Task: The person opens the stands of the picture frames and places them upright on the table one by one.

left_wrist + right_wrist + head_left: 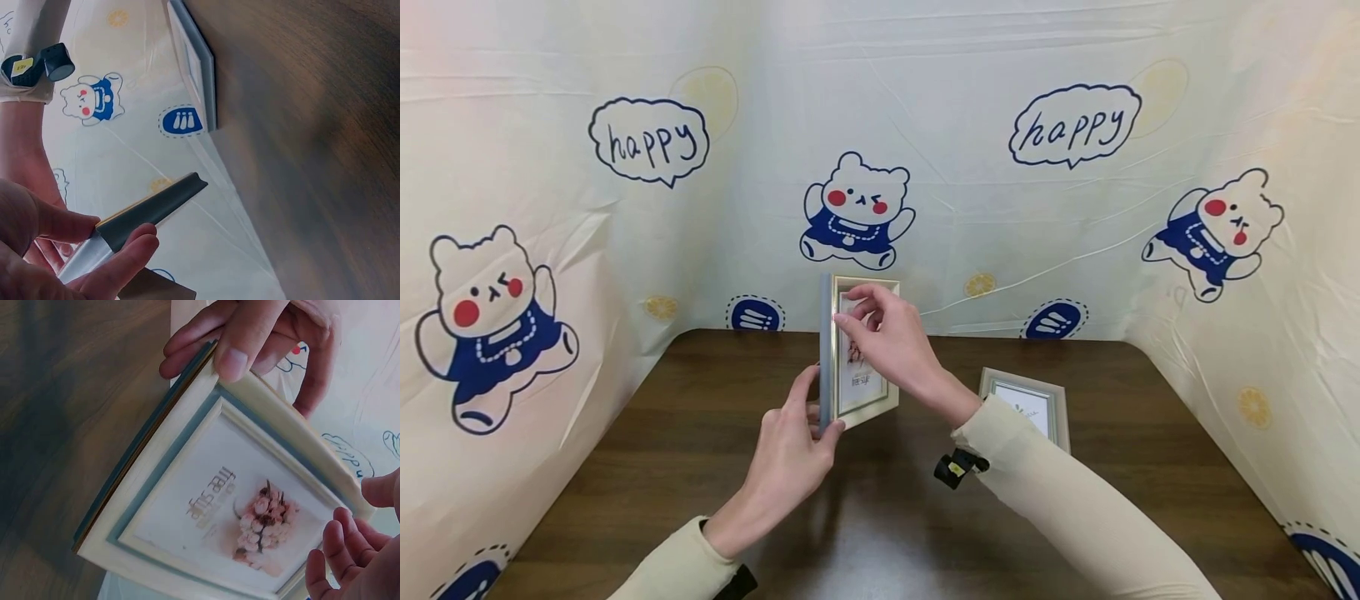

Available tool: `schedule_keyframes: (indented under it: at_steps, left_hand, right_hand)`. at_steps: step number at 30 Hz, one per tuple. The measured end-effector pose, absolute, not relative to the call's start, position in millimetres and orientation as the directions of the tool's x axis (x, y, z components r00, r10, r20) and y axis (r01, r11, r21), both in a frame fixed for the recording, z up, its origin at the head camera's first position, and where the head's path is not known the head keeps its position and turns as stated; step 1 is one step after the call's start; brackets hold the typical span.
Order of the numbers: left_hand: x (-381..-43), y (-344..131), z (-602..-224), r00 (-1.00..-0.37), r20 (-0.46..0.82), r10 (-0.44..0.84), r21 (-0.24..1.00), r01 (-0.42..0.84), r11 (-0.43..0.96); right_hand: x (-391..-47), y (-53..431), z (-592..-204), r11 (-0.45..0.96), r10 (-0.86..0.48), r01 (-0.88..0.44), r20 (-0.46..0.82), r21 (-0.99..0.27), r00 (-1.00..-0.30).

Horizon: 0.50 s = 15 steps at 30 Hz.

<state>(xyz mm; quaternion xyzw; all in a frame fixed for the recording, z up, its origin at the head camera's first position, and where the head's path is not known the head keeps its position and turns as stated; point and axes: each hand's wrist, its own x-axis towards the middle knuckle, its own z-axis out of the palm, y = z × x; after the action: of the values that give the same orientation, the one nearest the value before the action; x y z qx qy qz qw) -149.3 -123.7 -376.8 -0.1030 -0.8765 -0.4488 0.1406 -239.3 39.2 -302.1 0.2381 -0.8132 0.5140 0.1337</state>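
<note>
My left hand point(790, 446) grips a cream photo frame point(891, 408) by its lower left corner, thumb on the front and fingers behind. The frame is held upright and turned sideways, its blue-grey side point(826, 350) facing left. Inside is a white card with pink flowers point(265, 519) and upside-down lettering. My right hand point(891, 337) is in front of the frame, fingers loosely bent. In the right wrist view its fingertips point(337, 540) overlap the frame's far edge, the thumb apart from them. The left wrist view shows the held frame's dark side point(150, 209) edge-on.
A second photo frame point(1060, 404) stands on the brown wooden table point(700, 408) to the right, partly hidden by the right sleeve. Around the table hangs a pale curtain point(955, 225) printed with bears. Each wrist wears a black strap point(958, 468).
</note>
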Motion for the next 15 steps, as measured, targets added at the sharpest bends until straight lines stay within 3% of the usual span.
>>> schedule_keyframes:
  at_steps: [15]
  left_hand:
    - [-147, -128, -374, -0.952, 0.304, 0.026, 0.793, 0.268, 0.548]
  right_hand:
    - [-250, 59, -315, 0.395, -0.18, -0.491, 0.459, -0.776, -0.87]
